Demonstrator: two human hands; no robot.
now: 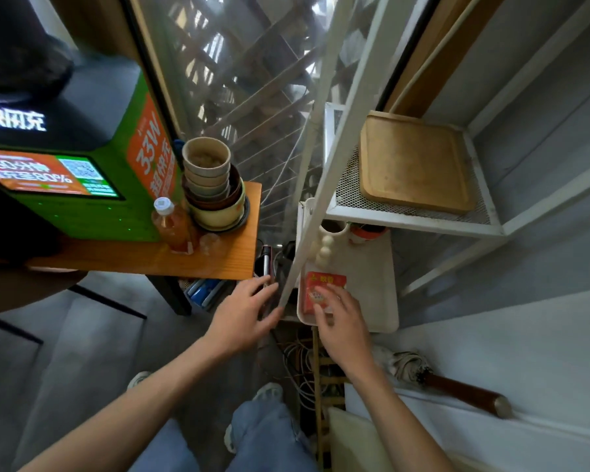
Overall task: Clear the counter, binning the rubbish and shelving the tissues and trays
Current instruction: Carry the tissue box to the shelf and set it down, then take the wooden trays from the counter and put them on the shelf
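A red tissue pack (324, 289) lies in a white tray (372, 277) on the lower level of a white metal rack (419, 221). My right hand (341, 321) reaches over the tray's near edge, its fingertips resting on the pack, fingers spread. Left of the rack's slanted post, my left hand (244, 315) hovers with fingers apart and holds nothing. A wooden tray (416, 165) rests on the rack's mesh shelf above. The orange wooden counter (184, 260) at the left carries a stack of bowls (212, 185) and a bottle of orange drink (171, 223).
A green charging kiosk (82, 185) fills the counter's left side. Crumpled clear plastic (212, 245) lies beside the bottle. A mug (334, 228) and white beads sit at the tray's far end. Cables (300, 362) and a folded umbrella (450, 383) lie on the floor.
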